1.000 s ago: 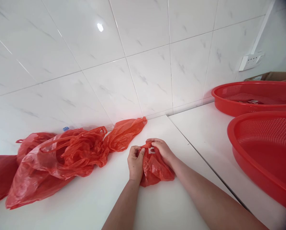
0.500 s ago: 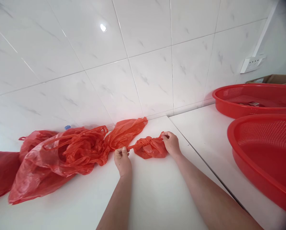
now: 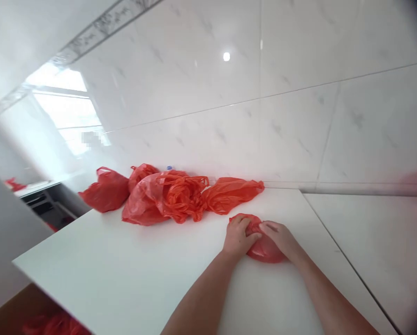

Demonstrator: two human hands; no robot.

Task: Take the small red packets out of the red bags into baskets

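Note:
A small knotted red plastic bag (image 3: 261, 250) lies on the white counter (image 3: 159, 274), bunched into a flat bundle. My left hand (image 3: 238, 237) rests on its left side with fingers curled over the plastic. My right hand (image 3: 280, 237) presses on its right side, fingers laid across the top. Both hands touch each other over the bundle. Most of the bag is hidden under them.
A heap of loose red plastic bags (image 3: 166, 195) lies along the tiled wall (image 3: 264, 93) behind my hands, with one fuller red bag (image 3: 105, 190) at the far left. The counter's left edge drops off near a dark unit (image 3: 51, 204). More red plastic (image 3: 55, 323) lies below.
My hands, which had pulled the bag's handles apart into a knot, have come together on top of the bundle. The camera has swung left, so the red baskets are out of view.

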